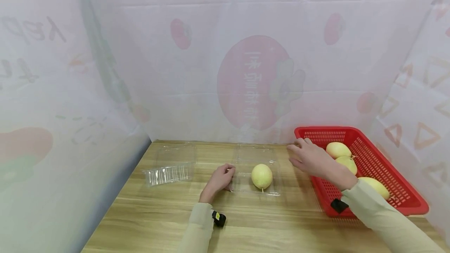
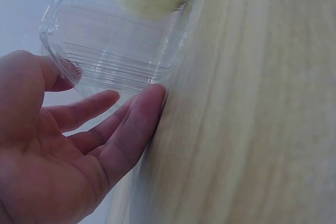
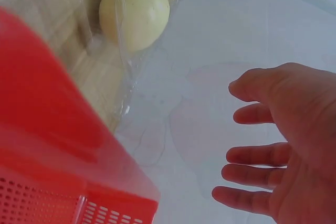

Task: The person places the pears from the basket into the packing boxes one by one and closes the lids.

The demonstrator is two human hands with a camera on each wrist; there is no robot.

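Note:
A clear plastic clamshell box lies with its lid folded back, and one pale yellow pear sits in it, stem toward me. At the box's left side is my left hand; in the left wrist view its thumb overlaps the rim while the fingers are along the outer wall, holding that edge. Over the left rim of a red basket hovers my right hand. Its fingers are spread and hold nothing, as the right wrist view shows. Several more pears lie in the basket.
A second clear plastic box stands open at the left of the wooden table. Printed white cloth hangs behind the table and on both sides. The basket's raised rim borders the right end.

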